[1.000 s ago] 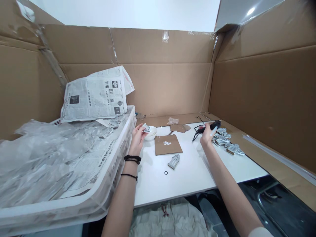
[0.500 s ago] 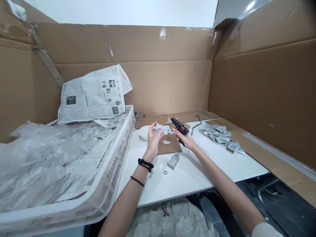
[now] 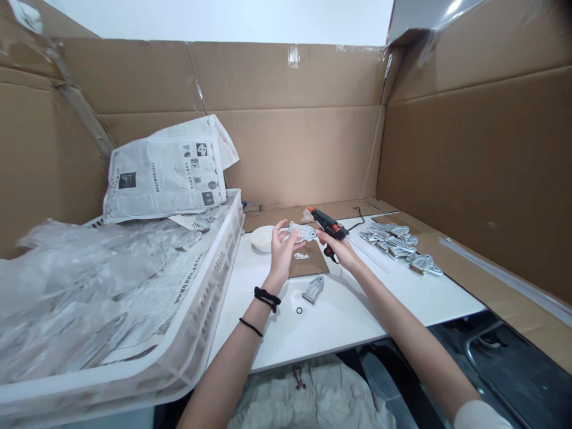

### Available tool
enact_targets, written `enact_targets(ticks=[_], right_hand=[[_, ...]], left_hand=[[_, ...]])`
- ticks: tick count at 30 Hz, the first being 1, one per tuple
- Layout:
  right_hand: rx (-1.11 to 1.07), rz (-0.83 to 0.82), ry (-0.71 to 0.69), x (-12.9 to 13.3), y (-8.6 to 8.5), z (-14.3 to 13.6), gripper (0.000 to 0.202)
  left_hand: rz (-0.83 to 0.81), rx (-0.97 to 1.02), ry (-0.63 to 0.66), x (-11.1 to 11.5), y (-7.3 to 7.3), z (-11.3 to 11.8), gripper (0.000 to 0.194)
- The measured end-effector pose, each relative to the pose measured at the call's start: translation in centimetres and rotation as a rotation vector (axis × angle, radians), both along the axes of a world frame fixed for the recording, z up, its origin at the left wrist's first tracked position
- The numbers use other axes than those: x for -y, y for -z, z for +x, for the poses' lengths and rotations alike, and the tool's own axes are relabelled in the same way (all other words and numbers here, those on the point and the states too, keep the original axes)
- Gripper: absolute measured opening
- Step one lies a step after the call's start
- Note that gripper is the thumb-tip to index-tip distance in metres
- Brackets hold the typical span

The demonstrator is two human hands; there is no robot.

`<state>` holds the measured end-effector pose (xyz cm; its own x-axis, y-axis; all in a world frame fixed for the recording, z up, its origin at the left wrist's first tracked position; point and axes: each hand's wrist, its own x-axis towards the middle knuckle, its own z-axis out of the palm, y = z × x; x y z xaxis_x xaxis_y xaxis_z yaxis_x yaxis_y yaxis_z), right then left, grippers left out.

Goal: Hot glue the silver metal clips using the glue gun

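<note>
My left hand grips a small whitish metal-looking ornament with an open, rounded frame, raised above the table. In my right hand is a black glue gun with an orange tip, which points up and to the left. The right fingertips reach the ornament's right end. Below them lies a brown board bearing a little heap of small white pieces. A similar grey lantern-shaped piece rests nearer to me, beside a small black ring.
On the left stands a large white plastic basket with plastic wrapping and newspaper. A pale round dish sits behind my left hand. Several similar pieces are piled on the right, near clear glue sticks. Cardboard walls surround the table.
Both hands have shifted slightly right, carrying the ornament and the glue gun along. The ornament is turned a little. Objects on the table lie as before.
</note>
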<state>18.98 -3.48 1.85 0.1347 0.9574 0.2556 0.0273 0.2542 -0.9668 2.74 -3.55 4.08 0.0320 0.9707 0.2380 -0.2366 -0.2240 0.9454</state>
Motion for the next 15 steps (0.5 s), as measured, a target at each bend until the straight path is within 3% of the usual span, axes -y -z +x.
enact_targets(ticks=[7,9,11,13,15], right_hand=[[-0.271,0.142,0.100,-1.0,-0.5,1.0,0.040],[-0.340,0.177,0.099,-1.1,-0.8,1.1,0.040],[-0.369,0.186,0.103,-1.0,-1.0,1.2,0.040],[-0.364,0.176,0.108,-0.8,-1.3,1.2,0.040],[-0.348,0.171,0.111,-0.5,-1.5,1.1,0.040]], left_hand=[[0.028,-0.273,-0.295,-1.0,2.0,0.2,0.027],[0.064,-0.383,-0.176,-0.9,2.4,0.7,0.022],[0.066,-0.435,0.050,-0.3,2.6,1.6,0.020],[0.010,-0.384,0.284,0.5,2.7,2.6,0.032],[-0.059,-0.298,0.436,1.3,2.6,3.4,0.043]])
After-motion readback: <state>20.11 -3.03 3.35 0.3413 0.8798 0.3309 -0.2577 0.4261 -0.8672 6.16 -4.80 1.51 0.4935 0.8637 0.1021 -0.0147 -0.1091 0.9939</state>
